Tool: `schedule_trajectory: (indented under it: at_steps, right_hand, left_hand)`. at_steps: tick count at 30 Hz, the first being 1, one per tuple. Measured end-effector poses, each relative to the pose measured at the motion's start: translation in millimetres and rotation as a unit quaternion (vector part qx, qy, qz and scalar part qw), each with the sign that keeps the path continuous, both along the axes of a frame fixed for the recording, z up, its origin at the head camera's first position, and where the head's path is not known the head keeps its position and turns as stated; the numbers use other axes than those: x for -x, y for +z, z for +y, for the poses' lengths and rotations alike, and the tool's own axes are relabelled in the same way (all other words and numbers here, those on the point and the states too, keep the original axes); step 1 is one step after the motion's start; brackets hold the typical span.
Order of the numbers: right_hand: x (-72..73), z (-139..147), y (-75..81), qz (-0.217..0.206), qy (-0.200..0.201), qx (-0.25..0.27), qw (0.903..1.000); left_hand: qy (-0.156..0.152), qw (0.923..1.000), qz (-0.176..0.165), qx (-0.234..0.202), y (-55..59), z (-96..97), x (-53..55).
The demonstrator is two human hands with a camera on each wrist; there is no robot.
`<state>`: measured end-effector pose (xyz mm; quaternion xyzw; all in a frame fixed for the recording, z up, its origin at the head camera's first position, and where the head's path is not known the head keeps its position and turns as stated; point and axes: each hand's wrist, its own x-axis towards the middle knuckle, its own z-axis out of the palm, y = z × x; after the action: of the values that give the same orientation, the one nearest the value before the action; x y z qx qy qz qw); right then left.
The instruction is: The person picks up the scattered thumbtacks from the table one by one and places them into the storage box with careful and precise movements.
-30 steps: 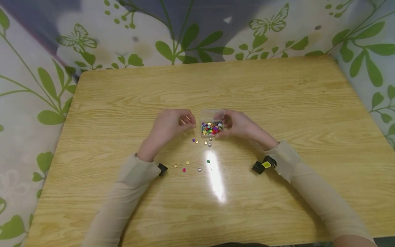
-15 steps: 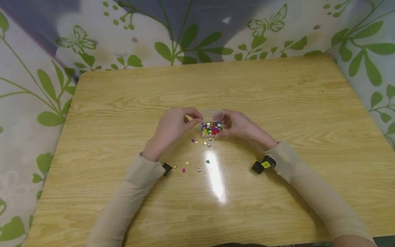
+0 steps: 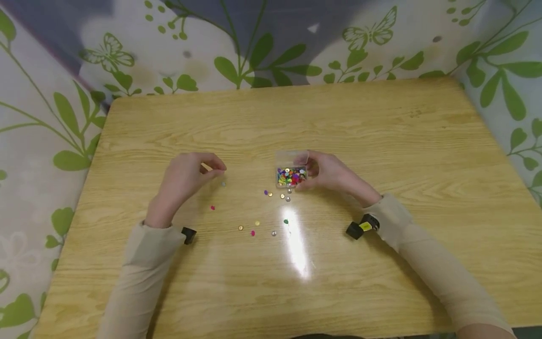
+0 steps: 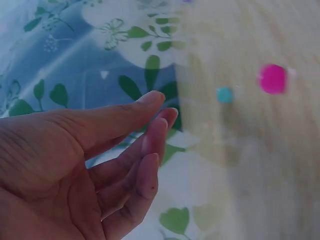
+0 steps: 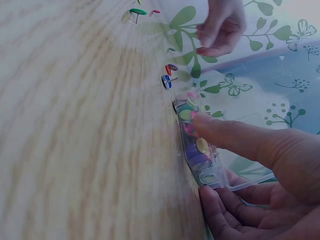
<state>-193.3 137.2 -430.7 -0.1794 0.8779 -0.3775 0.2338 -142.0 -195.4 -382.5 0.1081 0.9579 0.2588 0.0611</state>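
Near the table's middle, a clear plastic box (image 3: 291, 177) of colourful thumbtacks stands with its lid raised. My right hand (image 3: 328, 172) grips its right side, thumb at the front and fingers behind; in the right wrist view the thumb (image 5: 240, 137) lies along the box over the tacks. My left hand (image 3: 190, 178) is out to the left, thumb and fingertips close together with nothing seen between them. Just below its fingertips is a teal thumbtack (image 3: 223, 184), which stands apart from the fingers in the left wrist view. A magenta thumbtack (image 4: 273, 79) lies beyond it.
Several loose thumbtacks lie in front of the box, among them a purple one (image 3: 266, 192), a green one (image 3: 286, 221), a silver one (image 3: 274, 233) and a pink one (image 3: 252, 233). The wooden table (image 3: 381, 122) meets a leaf-patterned wall covering (image 3: 186, 61) at the back.
My left hand reached to the box's left edge, then swung away to the left. The teal and magenta thumbtacks now show near it. The right hand and box have stayed in place.
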Motion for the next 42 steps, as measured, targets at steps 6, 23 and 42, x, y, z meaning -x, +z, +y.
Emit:
schedule_trajectory:
  at_steps: [6,23,42]
  right_hand:
    - [0.0,0,0.1,0.012,0.005,0.002,0.9999]
    - [-0.9,1,-1.7,0.005,-0.003,-0.002,1.0000]
    - [1.5,2,-3.3,0.029,0.011,0.005,0.9995]
  left_hand:
    - [-0.009,0.9984,-0.055,0.011,-13.3,-5.0,0.8]
    - [0.014,0.9991,-0.025,0.030,-19.4,16.1,5.6]
    - [-0.108,0.9932,0.042,-0.015,-12.6,103.9,16.4]
